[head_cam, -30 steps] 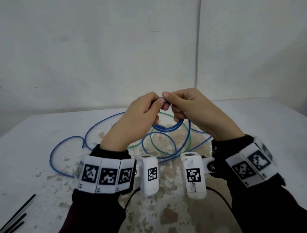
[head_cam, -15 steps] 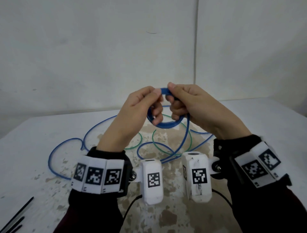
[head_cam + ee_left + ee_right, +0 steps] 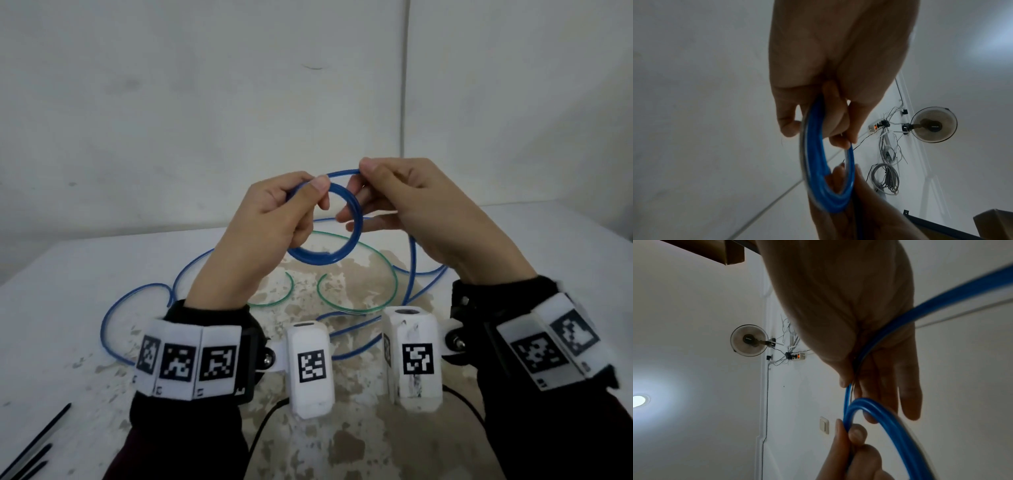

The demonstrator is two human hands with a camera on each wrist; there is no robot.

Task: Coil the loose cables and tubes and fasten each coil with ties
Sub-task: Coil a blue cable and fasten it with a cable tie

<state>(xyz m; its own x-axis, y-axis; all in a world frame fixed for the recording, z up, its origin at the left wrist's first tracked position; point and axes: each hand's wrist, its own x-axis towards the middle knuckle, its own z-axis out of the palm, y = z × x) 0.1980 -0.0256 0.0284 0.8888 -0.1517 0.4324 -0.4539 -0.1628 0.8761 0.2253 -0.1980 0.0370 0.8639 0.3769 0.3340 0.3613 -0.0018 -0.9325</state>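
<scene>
A small coil of blue tube (image 3: 329, 255) hangs in the air above the table, and my left hand (image 3: 301, 195) pinches its top left between thumb and fingers. My right hand (image 3: 373, 181) pinches the free strand of blue tube (image 3: 342, 172) just above the coil. The rest of the blue tube (image 3: 113, 318) trails down and sprawls over the table. A green tube (image 3: 356, 306) lies in loose loops beneath the hands. The left wrist view shows the coil (image 3: 824, 186) under the left fingers (image 3: 789, 128); the right wrist view shows the strand (image 3: 900, 324) running through the right fingers (image 3: 890, 386).
Black cable ties (image 3: 30, 452) lie at the table's front left corner. The white table (image 3: 68, 267) has a worn brown patch in its middle. A white wall stands behind the table. A black cord (image 3: 263, 428) runs down between my wrists.
Both hands have lifted higher off the table. The right hand has drawn a fresh length of blue tube up over the coil, and the loops have pulled off the table.
</scene>
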